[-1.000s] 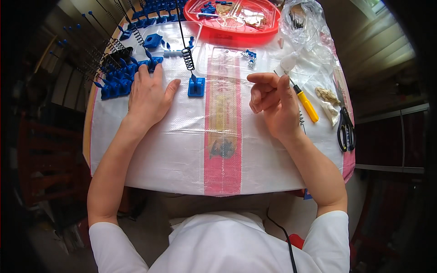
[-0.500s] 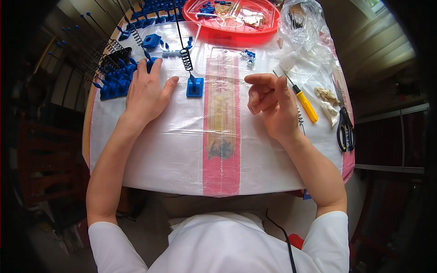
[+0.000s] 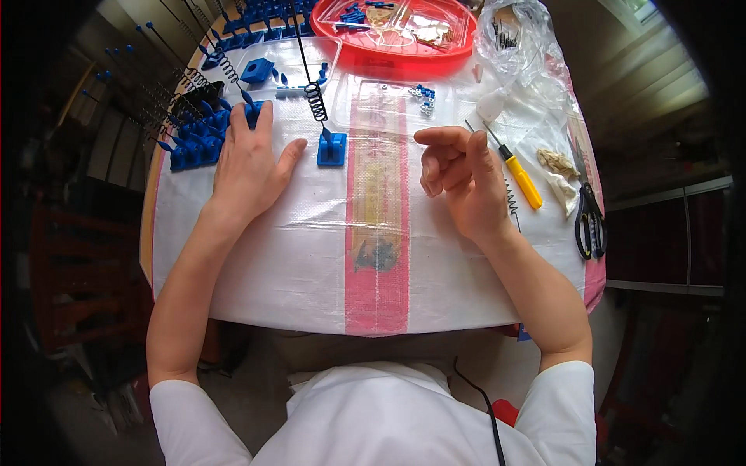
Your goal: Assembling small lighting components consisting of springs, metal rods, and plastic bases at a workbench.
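My left hand (image 3: 250, 167) rests at the left of the table, its fingers astride a blue base (image 3: 252, 113) that carries a spring rod, the thumb spread away. Beside that hand stands a cluster of similar blue bases (image 3: 194, 147) with black coil springs and rods. Farther right, one blue base (image 3: 332, 149) stands alone, with a black spring (image 3: 315, 101) and rod rising from it. Over the right part of the table, my right hand (image 3: 466, 175) is raised, index finger stretched and the others loosely curled, with nothing visible in it.
A yellow screwdriver (image 3: 523, 179), a loose spring (image 3: 510, 198) and black scissors (image 3: 590, 225) lie at the right. Clear trays (image 3: 361, 109) hold small blue and white parts. Behind are a red tray (image 3: 388, 58) and a plastic bag (image 3: 521, 46). More blue bases (image 3: 260, 35) line the far left.
The blue base under my left fingers has shifted slightly left and toward me, and its spring rod has moved with it. My right hand has hardly moved.
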{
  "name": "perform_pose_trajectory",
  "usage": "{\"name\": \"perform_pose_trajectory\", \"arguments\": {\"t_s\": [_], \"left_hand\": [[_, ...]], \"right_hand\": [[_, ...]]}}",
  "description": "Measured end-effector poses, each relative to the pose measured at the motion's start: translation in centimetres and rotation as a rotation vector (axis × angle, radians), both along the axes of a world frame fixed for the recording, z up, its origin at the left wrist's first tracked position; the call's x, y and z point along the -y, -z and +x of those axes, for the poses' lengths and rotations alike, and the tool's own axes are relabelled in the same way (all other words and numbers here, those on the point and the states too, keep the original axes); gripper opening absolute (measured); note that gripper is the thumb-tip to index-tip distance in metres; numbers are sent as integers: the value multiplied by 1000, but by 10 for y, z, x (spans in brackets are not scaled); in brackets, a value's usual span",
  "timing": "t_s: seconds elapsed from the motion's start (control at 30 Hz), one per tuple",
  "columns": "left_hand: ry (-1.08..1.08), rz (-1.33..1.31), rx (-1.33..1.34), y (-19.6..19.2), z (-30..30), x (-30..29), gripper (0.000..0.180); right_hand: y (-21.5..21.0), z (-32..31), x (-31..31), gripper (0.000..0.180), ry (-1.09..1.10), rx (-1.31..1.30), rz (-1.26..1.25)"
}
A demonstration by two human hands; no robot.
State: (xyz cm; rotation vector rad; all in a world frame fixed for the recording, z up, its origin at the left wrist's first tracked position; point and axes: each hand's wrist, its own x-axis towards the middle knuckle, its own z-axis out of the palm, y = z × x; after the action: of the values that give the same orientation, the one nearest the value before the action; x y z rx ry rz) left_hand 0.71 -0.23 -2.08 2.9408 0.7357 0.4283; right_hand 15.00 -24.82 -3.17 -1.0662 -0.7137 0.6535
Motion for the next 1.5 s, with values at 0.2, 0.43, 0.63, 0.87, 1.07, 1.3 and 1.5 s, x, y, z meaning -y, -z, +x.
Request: {"name": "perform_pose_trajectory", "arguments": {"t_s": [0.2, 0.43, 0.63, 0.87, 1.07, 1.3, 1.5], "left_hand": [[167, -77, -26, -17, -39, 34, 56], [260, -101, 43, -14, -50, 35, 48], [292, -559, 299, -7, -16, 24, 50], [278, -746, 174, 2, 14, 16, 40], [403, -752, 249, 14, 24, 8, 15], [422, -961, 157, -12, 26, 38, 16], [520, -1536, -22, -21, 34, 62, 18]], "right_hand": [[-1, 0, 3, 75, 45, 36, -95], [-1, 0, 2, 63, 22, 11, -20], [0, 0, 1, 59, 79, 61, -64], [2, 2, 0, 53, 127, 69, -66], [2, 0, -2, 50, 126, 71, -67], [-2, 2, 1, 44, 127, 94, -131], [-1, 4, -4, 41, 106, -20, -55]]}}
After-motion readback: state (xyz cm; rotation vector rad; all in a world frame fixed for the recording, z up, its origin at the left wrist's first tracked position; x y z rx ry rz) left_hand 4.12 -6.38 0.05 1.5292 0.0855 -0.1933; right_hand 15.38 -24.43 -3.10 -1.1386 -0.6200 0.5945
